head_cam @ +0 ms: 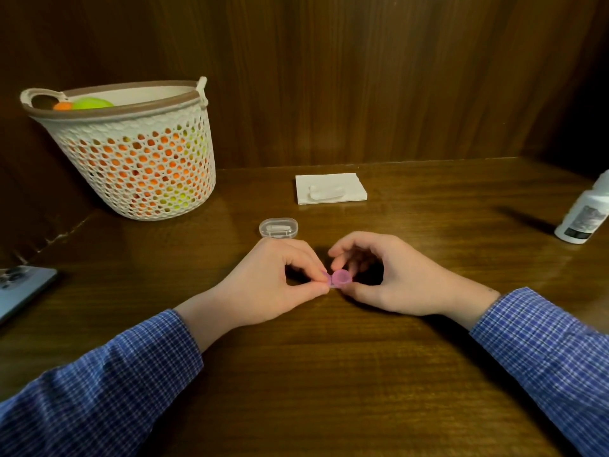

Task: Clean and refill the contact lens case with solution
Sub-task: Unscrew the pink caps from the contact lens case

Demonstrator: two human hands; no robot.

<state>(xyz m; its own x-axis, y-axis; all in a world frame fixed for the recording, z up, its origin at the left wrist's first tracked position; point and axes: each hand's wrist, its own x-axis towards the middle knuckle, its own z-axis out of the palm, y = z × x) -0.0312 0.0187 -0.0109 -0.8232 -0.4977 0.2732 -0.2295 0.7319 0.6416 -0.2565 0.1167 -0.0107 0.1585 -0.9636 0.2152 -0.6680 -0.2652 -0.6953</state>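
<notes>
A small pink contact lens case [339, 279] sits low over the wooden table [329, 374], held between both hands. My left hand [273, 285] pinches its left end with thumb and forefinger. My right hand [385, 275] curls its thumb and fingers around the round right well. A white solution bottle [585, 212] stands at the far right edge. A folded white tissue [329, 188] with a small white object on it lies at the back. A clear oval plastic box [278, 227] lies just beyond my left hand.
A white perforated basket [138, 150] holding orange and green balls stands at the back left. A phone [19, 288] lies at the left edge. Dark wood panels close off the back and left side.
</notes>
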